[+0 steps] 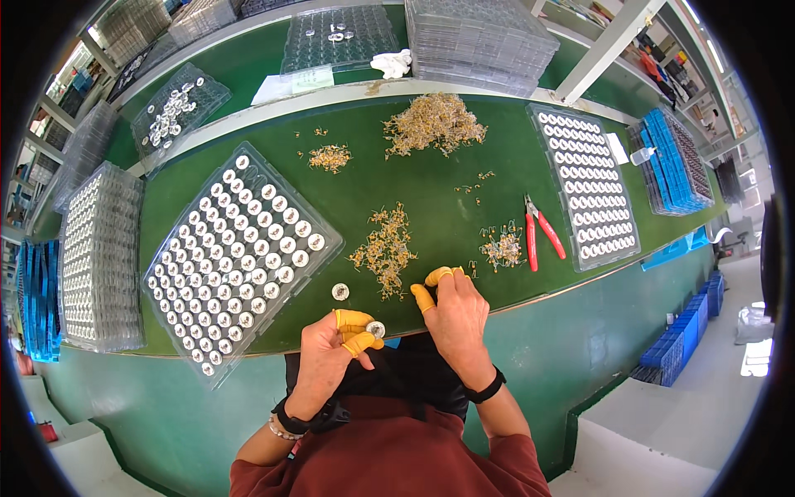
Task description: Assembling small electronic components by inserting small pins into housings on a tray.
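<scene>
Your left hand [325, 354] pinches a round white disc [376, 330], which slackening could drop; your half-curled right hand [460, 319], contents unclear.

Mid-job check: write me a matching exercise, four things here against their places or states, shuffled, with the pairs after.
1. Left hand
2. Red-handled cutters
3. Loose white disc
4. Crumpled white cloth

A. Right of the small silvery pile
B. Left of the tall stack of clear trays
C. Pinching a round white piece
D. Between the left tray and the middle pile

Pairs: 1-C, 2-A, 3-D, 4-B
</scene>
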`<state>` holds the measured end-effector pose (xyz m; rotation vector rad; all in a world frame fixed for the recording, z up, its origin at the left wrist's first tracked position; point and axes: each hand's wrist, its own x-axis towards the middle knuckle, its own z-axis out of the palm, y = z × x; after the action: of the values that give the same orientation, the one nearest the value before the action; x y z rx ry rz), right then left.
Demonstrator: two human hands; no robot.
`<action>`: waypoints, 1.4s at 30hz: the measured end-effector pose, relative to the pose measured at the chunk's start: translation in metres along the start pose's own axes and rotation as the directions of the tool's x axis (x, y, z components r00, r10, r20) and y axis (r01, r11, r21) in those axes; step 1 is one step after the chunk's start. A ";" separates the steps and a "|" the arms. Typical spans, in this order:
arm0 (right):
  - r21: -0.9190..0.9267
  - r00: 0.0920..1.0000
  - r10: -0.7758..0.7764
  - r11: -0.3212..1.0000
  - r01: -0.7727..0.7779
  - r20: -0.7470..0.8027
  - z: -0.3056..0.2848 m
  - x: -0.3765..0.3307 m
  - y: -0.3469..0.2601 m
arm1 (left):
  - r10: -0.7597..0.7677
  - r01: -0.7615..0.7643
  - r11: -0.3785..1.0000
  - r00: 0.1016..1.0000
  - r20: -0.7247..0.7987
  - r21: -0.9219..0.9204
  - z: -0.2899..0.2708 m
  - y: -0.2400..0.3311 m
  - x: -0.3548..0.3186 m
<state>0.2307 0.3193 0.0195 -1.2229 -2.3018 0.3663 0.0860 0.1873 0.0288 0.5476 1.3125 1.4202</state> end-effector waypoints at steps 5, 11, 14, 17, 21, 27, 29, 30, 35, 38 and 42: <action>0.186 0.994 0.045 0.981 -0.063 0.103 -0.003 -0.004 0.009 | -0.030 0.031 0.999 0.999 0.020 -0.039 0.002 -0.001 0.004; 0.814 0.912 0.093 0.421 -0.400 0.400 -0.025 -0.028 -0.016 | -0.054 0.060 0.992 0.997 0.057 -0.112 0.009 0.002 0.001; 0.847 0.912 0.130 0.340 -0.409 0.388 -0.024 -0.036 -0.022 | -0.054 0.063 0.990 0.996 0.069 -0.127 0.011 0.005 -0.002; 0.857 0.947 0.050 0.414 -0.307 0.316 -0.016 -0.043 -0.017 | -0.055 0.065 0.989 0.995 0.077 -0.135 0.012 0.005 -0.004; 0.858 0.948 0.080 0.407 -0.312 0.307 -0.011 -0.048 -0.021 | -0.054 0.064 0.989 0.995 0.081 -0.131 0.012 0.005 -0.005; 0.839 0.974 0.118 0.494 -0.228 0.195 -0.002 -0.051 -0.025 | -0.044 0.057 0.989 0.995 0.089 -0.139 0.012 0.003 -0.006; 0.840 0.984 0.136 0.515 -0.173 0.119 0.000 -0.051 -0.027 | -0.036 0.047 0.989 0.996 0.085 -0.139 0.011 0.003 -0.006; 0.783 0.994 0.086 0.614 -0.103 0.064 -0.001 -0.050 -0.028 | -0.028 0.039 0.990 0.996 0.083 -0.139 0.010 0.003 -0.006; 0.457 0.951 -0.246 0.835 0.306 -0.186 0.002 -0.046 -0.027 | -0.004 0.009 0.996 0.999 0.050 -0.090 0.007 -0.003 -0.006; 0.516 0.954 -0.270 0.803 0.298 -0.130 -0.001 -0.045 -0.025 | 0.056 -0.057 0.997 0.998 0.022 0.048 0.008 -0.006 -0.008; 0.689 0.985 -0.169 0.710 0.143 -0.030 0.000 -0.046 -0.023 | 0.399 -0.421 0.732 0.902 0.164 0.535 0.003 -0.009 -0.006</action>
<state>0.2364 0.2683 0.0158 -0.6294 -1.9635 1.0777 0.0936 0.1817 0.0236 1.3289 1.6532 1.3416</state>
